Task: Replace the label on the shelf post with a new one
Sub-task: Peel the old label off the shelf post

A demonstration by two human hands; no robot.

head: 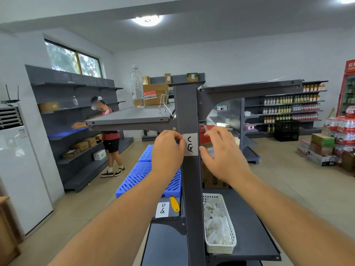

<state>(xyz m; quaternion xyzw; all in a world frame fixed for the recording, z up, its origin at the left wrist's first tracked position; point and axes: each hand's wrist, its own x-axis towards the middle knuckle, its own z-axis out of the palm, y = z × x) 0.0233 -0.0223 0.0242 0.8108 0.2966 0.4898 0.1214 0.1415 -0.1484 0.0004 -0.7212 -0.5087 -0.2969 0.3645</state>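
Note:
A dark grey shelf post (189, 104) rises through the middle of the view. A white label (190, 144) with black marks sits on the post at hand height. My left hand (167, 150) is at the label's left edge with its fingertips pinched on that edge. My right hand (222, 150) hovers at the post's right side, fingers spread, thumb near the label's lower right corner. A second white label (162, 209) with black marks lies on the lower shelf left of the post, beside a yellow-handled tool (174, 204).
A white basket (227, 235) of clear bags sits on the lower shelf right of the post. Blue plastic grids (143, 175) lie behind the left arm. A water bottle (137, 87) stands on the upper shelf. Another person (109, 135) works at the wall shelving on the left.

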